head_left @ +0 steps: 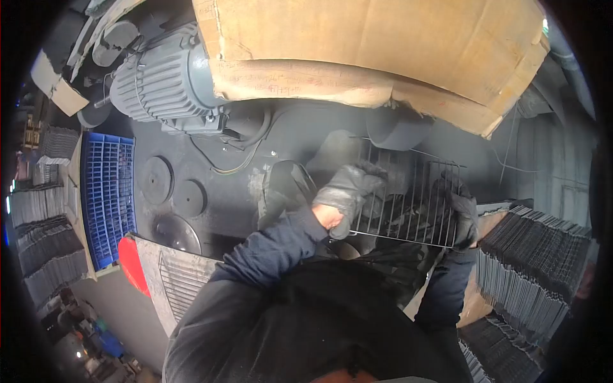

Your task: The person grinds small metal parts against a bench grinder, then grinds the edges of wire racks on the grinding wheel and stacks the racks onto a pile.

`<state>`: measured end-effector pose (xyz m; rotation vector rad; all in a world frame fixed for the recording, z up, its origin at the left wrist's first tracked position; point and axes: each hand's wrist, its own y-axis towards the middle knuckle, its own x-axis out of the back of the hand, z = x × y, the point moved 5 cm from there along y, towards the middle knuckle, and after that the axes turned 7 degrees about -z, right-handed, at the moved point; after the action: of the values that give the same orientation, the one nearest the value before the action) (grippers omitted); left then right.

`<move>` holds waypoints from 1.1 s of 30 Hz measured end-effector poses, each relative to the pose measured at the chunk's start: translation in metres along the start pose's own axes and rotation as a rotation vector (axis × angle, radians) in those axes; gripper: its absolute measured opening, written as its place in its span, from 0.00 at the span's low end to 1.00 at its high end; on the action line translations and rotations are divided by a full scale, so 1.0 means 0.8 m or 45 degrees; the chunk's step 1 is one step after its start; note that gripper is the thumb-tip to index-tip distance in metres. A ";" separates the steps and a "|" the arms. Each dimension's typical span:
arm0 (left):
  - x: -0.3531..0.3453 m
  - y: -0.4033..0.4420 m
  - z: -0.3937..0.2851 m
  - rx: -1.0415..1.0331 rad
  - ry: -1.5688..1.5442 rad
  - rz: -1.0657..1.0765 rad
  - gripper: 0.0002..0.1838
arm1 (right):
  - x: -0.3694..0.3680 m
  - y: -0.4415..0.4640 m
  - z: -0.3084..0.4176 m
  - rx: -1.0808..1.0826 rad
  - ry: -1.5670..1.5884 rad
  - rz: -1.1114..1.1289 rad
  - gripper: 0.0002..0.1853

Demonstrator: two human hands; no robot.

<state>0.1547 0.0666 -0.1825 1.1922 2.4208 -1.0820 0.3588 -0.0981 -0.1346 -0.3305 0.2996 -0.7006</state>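
Note:
A rectangular wire rack (399, 235) with thin parallel bars lies across both of my hands. My left hand (348, 195), in a dirty grey glove, grips its left edge. On the right edge my right hand (458, 207), also gloved, is closed round the wire. Just beyond the rack's far edge is a dark round wheel or drum (399, 127), partly hidden under cardboard (383, 45). Dark material shows through the bars; I cannot make out what it is.
A grey electric motor (166, 83) with loose cables stands at the upper left. Round discs (156, 180) lie below it, beside a blue plastic grate (110, 198). Stacks of wire racks (523, 268) stand at the right, more at the far left. Another rack (179, 287) rests lower left.

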 end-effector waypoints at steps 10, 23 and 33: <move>0.140 -0.042 -0.037 -0.314 0.203 -0.160 0.12 | -0.118 0.075 -0.042 0.212 -0.926 0.190 0.17; -0.136 -0.071 -0.022 -1.442 1.306 0.462 0.15 | 0.114 -0.191 0.091 0.266 -0.156 -0.655 0.21; -0.122 -0.125 0.017 -0.902 0.807 0.266 0.11 | 0.066 -0.264 0.077 0.373 0.004 -0.466 0.26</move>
<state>0.1398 -0.0398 -0.0918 1.5928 2.6300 0.2798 0.2985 -0.2724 -0.0042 -0.1037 0.1359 -1.0913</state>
